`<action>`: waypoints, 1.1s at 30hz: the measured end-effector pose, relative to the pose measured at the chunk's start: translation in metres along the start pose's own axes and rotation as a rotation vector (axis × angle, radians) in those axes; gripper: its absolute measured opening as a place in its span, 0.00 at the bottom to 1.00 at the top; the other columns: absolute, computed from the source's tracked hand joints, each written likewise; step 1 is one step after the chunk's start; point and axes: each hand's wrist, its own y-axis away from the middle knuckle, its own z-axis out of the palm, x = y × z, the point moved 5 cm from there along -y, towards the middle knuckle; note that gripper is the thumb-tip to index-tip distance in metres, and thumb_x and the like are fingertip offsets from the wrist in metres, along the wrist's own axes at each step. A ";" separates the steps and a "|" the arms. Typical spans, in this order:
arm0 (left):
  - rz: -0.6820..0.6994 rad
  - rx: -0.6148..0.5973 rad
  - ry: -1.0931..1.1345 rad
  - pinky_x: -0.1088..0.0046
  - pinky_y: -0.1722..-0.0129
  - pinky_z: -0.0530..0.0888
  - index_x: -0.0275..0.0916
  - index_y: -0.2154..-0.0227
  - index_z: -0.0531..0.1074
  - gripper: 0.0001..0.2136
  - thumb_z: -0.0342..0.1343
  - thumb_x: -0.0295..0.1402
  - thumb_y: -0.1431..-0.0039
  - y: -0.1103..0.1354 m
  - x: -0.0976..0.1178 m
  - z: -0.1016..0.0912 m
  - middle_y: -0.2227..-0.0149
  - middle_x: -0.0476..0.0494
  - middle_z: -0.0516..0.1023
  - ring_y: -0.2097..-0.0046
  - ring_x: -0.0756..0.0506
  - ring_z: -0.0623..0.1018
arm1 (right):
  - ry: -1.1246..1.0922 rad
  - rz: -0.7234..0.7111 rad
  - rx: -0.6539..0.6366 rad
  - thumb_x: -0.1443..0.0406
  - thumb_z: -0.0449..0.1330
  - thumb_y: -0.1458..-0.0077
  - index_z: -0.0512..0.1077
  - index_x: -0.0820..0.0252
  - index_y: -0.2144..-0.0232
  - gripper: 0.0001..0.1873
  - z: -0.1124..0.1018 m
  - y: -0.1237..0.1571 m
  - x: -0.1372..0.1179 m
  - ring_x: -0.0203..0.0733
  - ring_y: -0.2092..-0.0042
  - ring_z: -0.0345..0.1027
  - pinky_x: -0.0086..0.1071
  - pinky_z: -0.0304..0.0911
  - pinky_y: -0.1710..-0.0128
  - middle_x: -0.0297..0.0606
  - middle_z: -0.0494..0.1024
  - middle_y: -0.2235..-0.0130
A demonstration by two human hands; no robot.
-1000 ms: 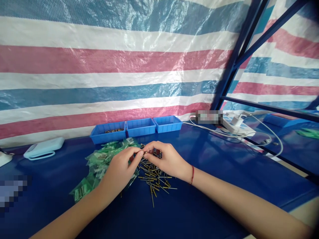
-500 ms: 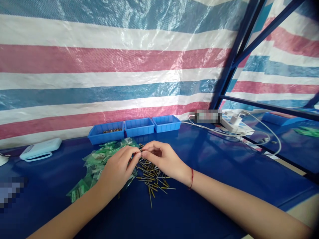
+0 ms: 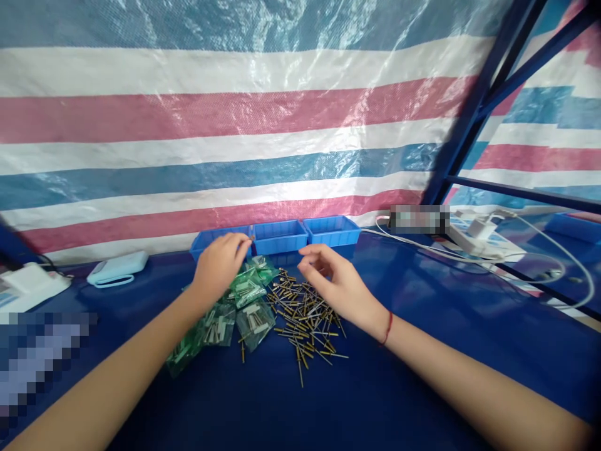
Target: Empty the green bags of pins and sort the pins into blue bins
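A heap of small brass pins (image 3: 305,316) lies on the blue table (image 3: 375,388). To its left sits a pile of small green plastic bags (image 3: 225,313) with pale parts inside. My left hand (image 3: 218,266) is raised over the bags, right at the leftmost blue tray (image 3: 206,241), fingers pinched on a tiny brass piece at the tray's edge. Above the pins hovers my right hand (image 3: 333,282), its fingers loosely curled and apart, with nothing visible in them. A red string circles that wrist.
Three blue trays stand in a row at the back, the middle blue tray (image 3: 279,235) and right blue tray (image 3: 331,228) beside the first. A pale blue device (image 3: 117,269) lies at left. White cables and a power strip (image 3: 474,241) lie at right, by a blue frame (image 3: 469,119). A striped tarp hangs behind.
My hands, which met fingertip to fingertip over the pins, have parted. The left hand has moved up and back to the leftmost tray; the right has loosened over the pins. The view shifted.
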 end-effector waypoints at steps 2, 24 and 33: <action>-0.052 -0.025 -0.064 0.64 0.58 0.69 0.37 0.61 0.74 0.14 0.43 0.34 0.35 -0.019 -0.022 0.004 0.60 0.39 0.78 0.57 0.39 0.76 | -0.004 0.048 0.029 0.62 0.56 0.44 0.68 0.59 0.59 0.11 -0.005 -0.006 0.011 0.35 0.67 0.67 0.30 0.63 0.68 0.35 0.74 0.66; 0.399 -0.053 0.254 0.62 0.54 0.67 0.41 0.58 0.72 0.10 0.48 0.28 0.38 0.068 0.052 -0.015 0.57 0.44 0.75 0.54 0.43 0.71 | 0.610 -0.288 -0.372 0.71 0.51 0.41 0.73 0.59 0.55 0.15 0.044 -0.023 0.041 0.43 0.52 0.68 0.40 0.59 0.50 0.41 0.78 0.55; 0.359 -0.059 0.337 0.62 0.54 0.67 0.42 0.59 0.73 0.10 0.49 0.28 0.38 0.071 0.052 -0.016 0.57 0.45 0.75 0.53 0.44 0.70 | 0.584 -0.236 -0.300 0.75 0.55 0.47 0.74 0.61 0.65 0.10 0.038 -0.022 0.041 0.40 0.60 0.69 0.34 0.62 0.57 0.39 0.78 0.64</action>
